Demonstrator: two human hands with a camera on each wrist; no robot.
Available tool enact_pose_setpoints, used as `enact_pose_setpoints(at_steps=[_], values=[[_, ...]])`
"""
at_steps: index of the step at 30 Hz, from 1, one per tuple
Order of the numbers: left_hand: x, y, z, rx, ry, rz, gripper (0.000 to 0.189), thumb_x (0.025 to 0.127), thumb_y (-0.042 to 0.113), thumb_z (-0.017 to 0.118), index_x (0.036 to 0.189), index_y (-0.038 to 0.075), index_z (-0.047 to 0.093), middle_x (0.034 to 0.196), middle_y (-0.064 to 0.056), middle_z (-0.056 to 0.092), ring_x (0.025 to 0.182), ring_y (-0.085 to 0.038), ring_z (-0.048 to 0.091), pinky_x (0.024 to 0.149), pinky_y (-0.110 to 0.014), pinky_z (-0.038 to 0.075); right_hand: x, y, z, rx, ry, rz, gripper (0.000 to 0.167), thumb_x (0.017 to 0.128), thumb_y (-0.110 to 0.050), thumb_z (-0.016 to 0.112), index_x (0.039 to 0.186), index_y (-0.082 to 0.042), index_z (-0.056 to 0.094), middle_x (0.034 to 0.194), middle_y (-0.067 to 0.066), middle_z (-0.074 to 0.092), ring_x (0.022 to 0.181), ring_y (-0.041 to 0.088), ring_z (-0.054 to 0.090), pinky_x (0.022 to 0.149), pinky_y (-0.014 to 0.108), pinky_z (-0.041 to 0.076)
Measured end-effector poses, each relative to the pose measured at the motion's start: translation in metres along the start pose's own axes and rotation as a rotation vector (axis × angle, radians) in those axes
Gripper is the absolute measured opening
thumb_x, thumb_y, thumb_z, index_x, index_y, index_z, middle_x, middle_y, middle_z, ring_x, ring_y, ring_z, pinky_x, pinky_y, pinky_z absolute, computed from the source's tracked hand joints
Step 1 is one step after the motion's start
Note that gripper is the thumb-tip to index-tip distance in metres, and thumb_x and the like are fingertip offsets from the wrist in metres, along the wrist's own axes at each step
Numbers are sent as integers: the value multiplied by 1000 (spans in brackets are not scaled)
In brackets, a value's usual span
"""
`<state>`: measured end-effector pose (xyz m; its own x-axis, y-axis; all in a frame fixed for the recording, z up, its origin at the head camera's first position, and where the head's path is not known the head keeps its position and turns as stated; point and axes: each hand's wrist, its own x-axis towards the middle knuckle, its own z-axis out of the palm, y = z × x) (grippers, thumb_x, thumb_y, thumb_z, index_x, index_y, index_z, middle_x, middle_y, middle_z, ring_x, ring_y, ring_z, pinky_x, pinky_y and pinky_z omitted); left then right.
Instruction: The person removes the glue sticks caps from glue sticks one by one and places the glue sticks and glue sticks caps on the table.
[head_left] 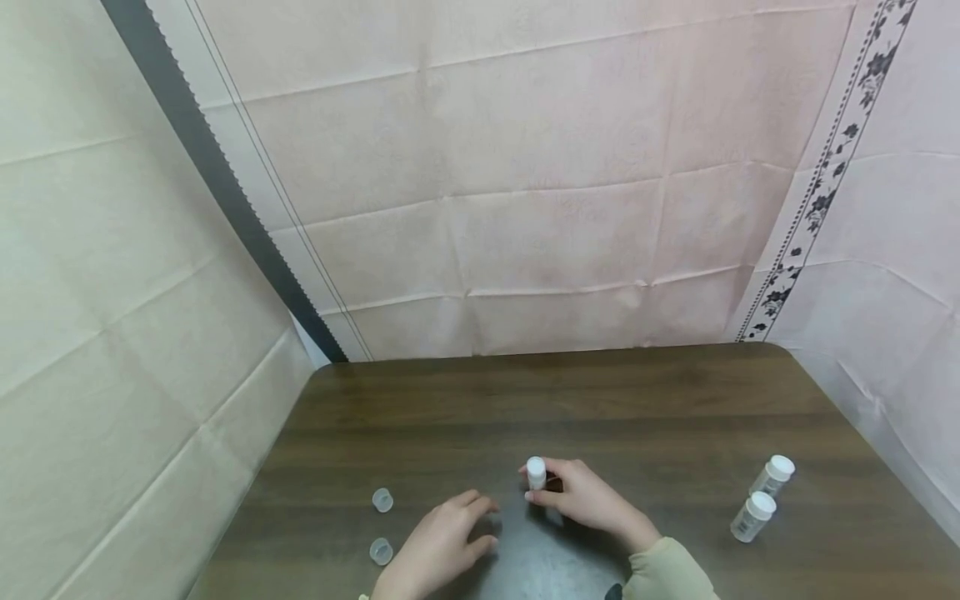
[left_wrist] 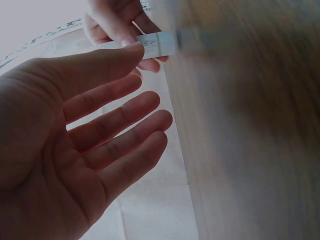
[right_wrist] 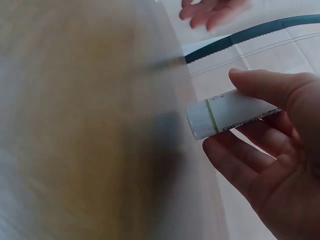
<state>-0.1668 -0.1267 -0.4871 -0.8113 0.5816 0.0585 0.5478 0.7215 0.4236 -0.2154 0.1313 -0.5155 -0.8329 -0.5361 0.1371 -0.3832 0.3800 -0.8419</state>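
Observation:
My right hand [head_left: 579, 495] holds a small white-labelled bottle [right_wrist: 234, 111] between thumb and fingers, near the middle of the table. Its white cap [head_left: 536, 465] points up in the head view. A green stripe runs round the bottle near its clear base, which is at or just above the tabletop; I cannot tell which. To the left of it, my left hand [head_left: 442, 537] hovers with relaxed, spread fingers and nothing in them. The left palm [left_wrist: 45, 165] faces the bottle, apart from it.
Two small clear plastic cups [head_left: 382, 500] are on the table left of my left hand. Over on the right side, two clear bottles [head_left: 750, 518] with white caps stand close together. Pale cloth [head_left: 540, 208] hangs behind the wooden table [head_left: 525, 392] and along both sides.

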Motion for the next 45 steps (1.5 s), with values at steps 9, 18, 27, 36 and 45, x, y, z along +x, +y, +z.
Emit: enact_pose_setpoints(at_steps=[9,18,27,36,45], values=[[0,2,-1,-12,-24,-27,32,89,24,78,119,15,69,111,7,65,99,-9,65,81,-33,56,-1,-21,-25,-35,110,-37,32,95,-32,72,123,-18,68,109,-1,71,99,11,66,85,35,56],[9,1,-9,-6,40,10,31,90,22,77,119,12,70,110,3,67,100,-13,66,80,-33,56,-6,-24,-30,-33,136,-19,32,94,-34,73,122,-20,68,108,-3,72,97,10,65,85,39,55],[37,18,-33,79,149,80,35,97,28,70,127,11,65,114,-1,67,102,-16,66,82,-36,56,-8,-22,-18,-48,112,-84,24,95,-30,73,116,-21,69,107,-7,71,98,9,66,86,42,56],[55,49,-51,68,155,213,48,96,34,71,138,14,59,120,2,64,100,-9,64,83,-28,54,-9,-24,-10,-71,90,-136,12,96,-26,72,107,-26,68,105,-14,70,98,8,65,88,40,55],[61,64,-44,118,134,312,32,94,23,74,125,16,67,114,7,65,100,-5,62,84,-20,51,-9,-29,-6,-130,59,-111,16,95,-21,73,108,-13,69,101,-8,69,87,4,61,75,31,55]])
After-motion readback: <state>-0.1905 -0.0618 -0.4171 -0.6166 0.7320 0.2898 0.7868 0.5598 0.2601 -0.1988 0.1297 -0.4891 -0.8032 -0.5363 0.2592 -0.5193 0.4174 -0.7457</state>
